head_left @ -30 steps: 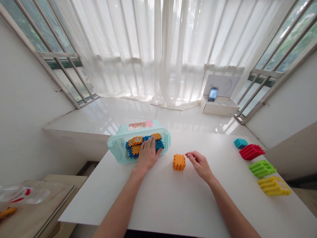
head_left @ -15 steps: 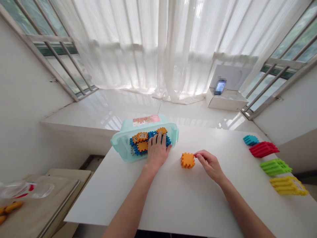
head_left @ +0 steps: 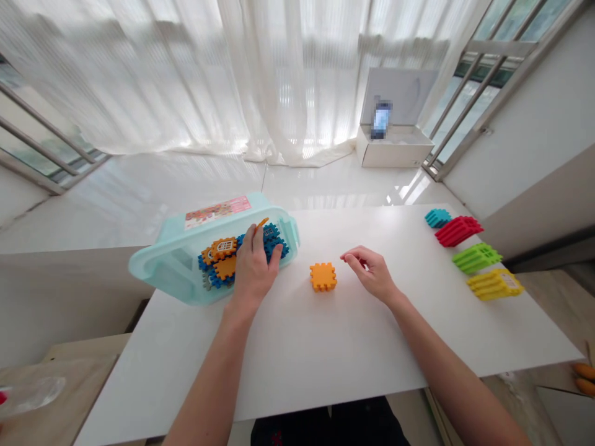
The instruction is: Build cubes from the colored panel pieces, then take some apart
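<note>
Head view: one orange, toothed plastic tile (head_left: pixel 263 223) tilts on edge at the fingertips of the left hand (head_left: pixel 253 266), thumb spread, grip unclear, in a mint plastic tub (head_left: pixel 162 272) left of the square orange toothed-tile stack (head_left: pixel 323 277). Near that stack's right side, the right hand (head_left: pixel 370 271) curls loosely; farther right lie red (head_left: pixel 459 230), green (head_left: pixel 478 257) and yellow toothed stacks (head_left: pixel 493 285).

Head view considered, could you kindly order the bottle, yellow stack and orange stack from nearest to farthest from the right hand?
1. Orange stack: just left of the right hand.
2. Yellow stack: right side of the table.
3. Bottle: far left, off the table.
</note>
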`<state>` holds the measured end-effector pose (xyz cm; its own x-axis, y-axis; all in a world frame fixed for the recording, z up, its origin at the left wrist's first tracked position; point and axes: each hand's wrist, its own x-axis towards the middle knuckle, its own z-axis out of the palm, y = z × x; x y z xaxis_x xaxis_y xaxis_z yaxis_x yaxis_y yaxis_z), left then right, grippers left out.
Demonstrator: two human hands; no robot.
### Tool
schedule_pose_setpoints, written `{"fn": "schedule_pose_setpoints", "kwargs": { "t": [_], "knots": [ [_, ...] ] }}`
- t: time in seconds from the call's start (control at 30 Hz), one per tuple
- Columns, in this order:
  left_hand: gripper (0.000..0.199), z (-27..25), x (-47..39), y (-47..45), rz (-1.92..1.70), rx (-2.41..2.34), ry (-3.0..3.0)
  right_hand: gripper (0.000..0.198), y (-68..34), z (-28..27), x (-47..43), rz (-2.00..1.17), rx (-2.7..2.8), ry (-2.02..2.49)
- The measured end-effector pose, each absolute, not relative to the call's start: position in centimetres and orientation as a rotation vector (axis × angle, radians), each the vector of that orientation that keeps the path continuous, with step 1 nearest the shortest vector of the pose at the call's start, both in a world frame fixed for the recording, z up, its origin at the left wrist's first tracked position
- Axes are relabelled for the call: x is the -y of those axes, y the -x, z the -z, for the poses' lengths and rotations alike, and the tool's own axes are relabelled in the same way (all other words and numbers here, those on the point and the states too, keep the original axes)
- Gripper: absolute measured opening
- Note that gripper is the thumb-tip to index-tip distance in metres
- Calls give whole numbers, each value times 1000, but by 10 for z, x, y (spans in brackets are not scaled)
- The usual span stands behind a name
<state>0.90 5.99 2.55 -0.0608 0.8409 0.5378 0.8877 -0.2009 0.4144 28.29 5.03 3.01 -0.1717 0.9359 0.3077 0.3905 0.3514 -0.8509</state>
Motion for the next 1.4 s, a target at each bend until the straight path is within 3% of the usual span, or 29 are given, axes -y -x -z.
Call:
{"fn": "schedule_pose_setpoints", "kwargs": {
  "t": [0.23,0.5,0.73,0.97,1.4],
  "knots": [
    [22,-44,-54,-2,1608,2020,1908,32,-283,-38,-48,-797,1679,1140],
    [17,-48,-45,-7,2163,1950,2244,26,-277,-43,-40,-706,1752,1044],
    [15,-49,-28,-31,2272,1786,2649,12,-271,-41,-34,-712,1826,935],
    [22,-46,-21,-44,2356,1751,2771,27,-268,-37,-31,-824,1858,899],
    [23,-47,-22,-46,2491,1714,2858,29,-273,-39,-35,-902,1845,901]
  ]
}}
